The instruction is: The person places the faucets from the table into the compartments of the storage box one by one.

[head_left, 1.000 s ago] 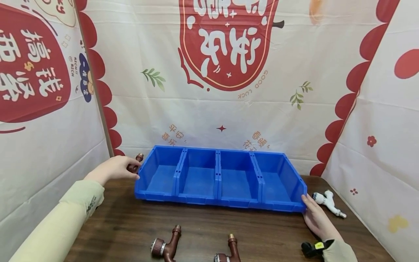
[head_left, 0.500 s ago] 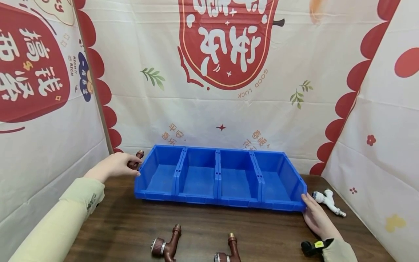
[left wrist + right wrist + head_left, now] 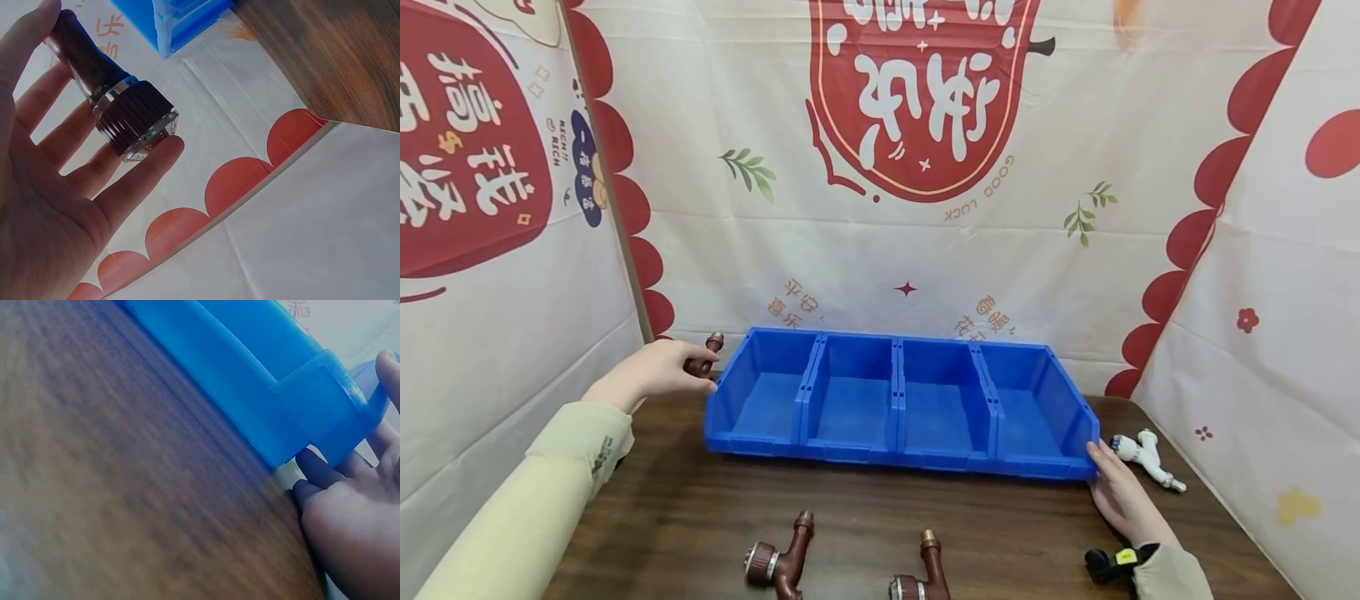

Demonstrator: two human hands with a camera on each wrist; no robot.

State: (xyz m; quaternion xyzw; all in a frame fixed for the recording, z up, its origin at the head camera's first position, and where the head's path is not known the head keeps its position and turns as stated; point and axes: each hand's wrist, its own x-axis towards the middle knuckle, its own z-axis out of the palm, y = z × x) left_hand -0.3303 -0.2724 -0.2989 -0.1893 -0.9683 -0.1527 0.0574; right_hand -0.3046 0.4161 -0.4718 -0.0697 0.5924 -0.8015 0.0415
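Left hand [image 3: 658, 367]: out wide on the left, well apart from the other one, closed round a brown tap [image 3: 107, 84], pressing with the thumb near one end and backing it with the fingers.
Held tap: right there in the left hand, just off the left end of the blue bin [image 3: 898, 454]; tilted, pointing its brass tip upward and slightly right in the head view.
Gap to watch: from held tap to leftmost compartment, short and straight to the right; far nearer to the left hand than to the right, a whole bin's length away. No telling about contact between left thumb and bin wall.
Blue bin: stretched between the two hands, running its long axis left to right across the wooden table [image 3: 670, 500], slanting a touch nearer the person at the right end.
Compartments: four in a row, open-topped, showing bare blue floor in each.
Left front tap [image 3: 786, 568]: brown, lying on the table in front of the bin, cut off by the bottom of the view.
Right front tap [image 3: 935, 569]: brown too, lying alongside, also cut off.
Right hand [image 3: 1126, 500]: gripping the bin's lower right corner, tucking fingertips in at the base.
White tap [image 3: 1148, 461]: lying just past the right hand, near the table's right edge.
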